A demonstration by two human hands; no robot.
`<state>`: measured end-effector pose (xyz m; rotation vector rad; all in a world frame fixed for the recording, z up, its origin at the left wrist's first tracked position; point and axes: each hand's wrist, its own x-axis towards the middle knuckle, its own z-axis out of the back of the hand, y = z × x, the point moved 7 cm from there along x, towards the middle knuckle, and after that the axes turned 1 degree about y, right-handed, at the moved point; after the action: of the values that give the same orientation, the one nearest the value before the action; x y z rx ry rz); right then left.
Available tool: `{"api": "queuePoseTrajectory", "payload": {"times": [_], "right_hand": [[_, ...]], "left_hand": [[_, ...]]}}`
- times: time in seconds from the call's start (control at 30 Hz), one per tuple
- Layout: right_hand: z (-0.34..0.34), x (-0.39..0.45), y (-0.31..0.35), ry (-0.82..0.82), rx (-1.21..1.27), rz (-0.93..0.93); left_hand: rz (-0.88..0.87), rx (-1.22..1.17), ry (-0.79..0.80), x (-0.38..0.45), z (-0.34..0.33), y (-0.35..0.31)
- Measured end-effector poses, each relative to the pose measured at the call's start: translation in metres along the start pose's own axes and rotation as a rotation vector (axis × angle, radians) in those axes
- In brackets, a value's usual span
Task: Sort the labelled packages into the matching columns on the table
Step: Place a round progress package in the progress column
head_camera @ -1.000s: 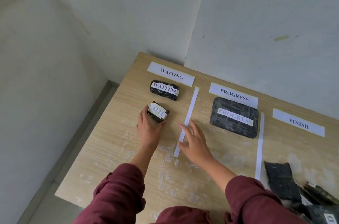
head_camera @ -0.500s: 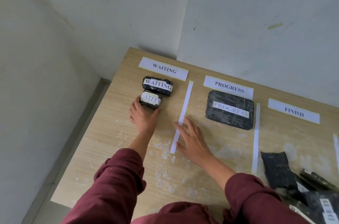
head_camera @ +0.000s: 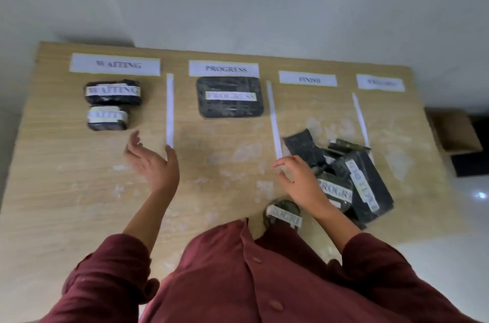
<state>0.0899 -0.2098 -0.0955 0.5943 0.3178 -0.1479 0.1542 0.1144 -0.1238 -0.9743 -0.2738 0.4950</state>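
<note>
Black packages (head_camera: 229,97) with white labels; pale wood-grain table (head_camera: 66,164); white paper strips (head_camera: 170,111); maroon sleeves (head_camera: 105,269)

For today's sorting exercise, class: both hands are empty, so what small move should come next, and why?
Probably the right hand should close on the PROGRESS-labelled package just beside it in the unsorted pile. Both hands are open and the PROGRESS column holds only one package so far.

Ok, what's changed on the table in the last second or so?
The left hand let go of the second WAITING package, now right behind the first, and pulled back empty. The right hand moved over to the unsorted pile, holding nothing yet. The PROGRESS package and the paper strips stayed put.
</note>
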Motion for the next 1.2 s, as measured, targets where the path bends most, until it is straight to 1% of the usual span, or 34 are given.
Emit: {"api": "queuePoseTrajectory", "payload": {"times": [0.1,0.2,0.23,0.27,0.33,0.37,0.4,0.43,0.47,0.5,0.53,0.57,0.6,0.67,0.77,0.83,0.87,0.97,1.03,1.2], "right_hand": [[0.008,-0.03,-0.014,-0.033,0.009,0.022],[0.001,-0.055,-0.007,-0.028,-0.004,0.125],[0.0,-0.061,-0.004,-0.064,-0.015,0.16],[0.002,-0.068,-0.003,-0.138,-0.048,0.19],[0.016,-0.083,-0.006,-0.355,-0.173,0.185],[0.027,-0.09,-0.013,-0.463,-0.225,0.123],[0.037,-0.097,-0.025,-0.55,-0.253,0.016],[0.044,-0.102,-0.042,-0.604,-0.249,-0.125],[0.048,-0.107,-0.061,-0.619,-0.217,-0.276],[0.047,-0.111,-0.079,-0.595,-0.168,-0.413],[0.043,-0.113,-0.093,-0.548,-0.124,-0.507],[0.038,-0.114,-0.1,-0.502,-0.102,-0.547],[0.034,-0.114,-0.101,-0.476,-0.094,-0.535],[0.028,-0.111,-0.093,-0.46,-0.034,-0.417],[0.019,-0.102,-0.067,-0.362,0.205,-0.203],[0.017,-0.098,-0.053,-0.327,0.254,-0.138],[0.018,-0.096,-0.052,-0.329,0.293,-0.136],[0.021,-0.091,-0.061,-0.288,0.528,-0.169],[0.026,-0.087,-0.067,-0.261,0.611,-0.179],[0.03,-0.07,-0.083,-0.356,0.863,-0.368]], "left_hand": [[-0.172,-0.038,0.218,-0.041,-0.033,-0.024],[-0.252,-0.055,0.448,-0.081,-0.063,-0.043],[-0.269,-0.055,0.51,-0.092,-0.069,-0.047],[-0.29,-0.054,0.556,-0.102,-0.074,-0.051],[-0.319,-0.055,0.611,-0.116,-0.08,-0.056],[-0.322,-0.057,0.627,-0.121,-0.081,-0.058],[-0.317,-0.057,0.636,-0.124,-0.081,-0.059],[-0.308,-0.058,0.641,-0.125,-0.082,-0.061],[-0.295,-0.056,0.649,-0.127,-0.083,-0.062],[-0.282,-0.054,0.661,-0.128,-0.084,-0.063],[-0.274,-0.052,0.673,-0.13,-0.085,-0.065],[-0.275,-0.052,0.684,-0.131,-0.087,-0.068],[-0.283,-0.052,0.697,-0.133,-0.089,-0.071],[-0.293,-0.051,0.738,-0.138,-0.094,-0.078],[-0.323,-0.036,0.856,-0.147,-0.104,-0.088],[-0.356,0.0,0.946,-0.153,-0.111,-0.091],[-0.363,0.018,0.982,-0.155,-0.114,-0.092],[-0.367,0.047,1.046,-0.156,-0.117,-0.092],[-0.376,0.051,1.08,-0.155,-0.116,-0.093],[-0.417,0.063,1.144,-0.155,-0.115,-0.094]]}}
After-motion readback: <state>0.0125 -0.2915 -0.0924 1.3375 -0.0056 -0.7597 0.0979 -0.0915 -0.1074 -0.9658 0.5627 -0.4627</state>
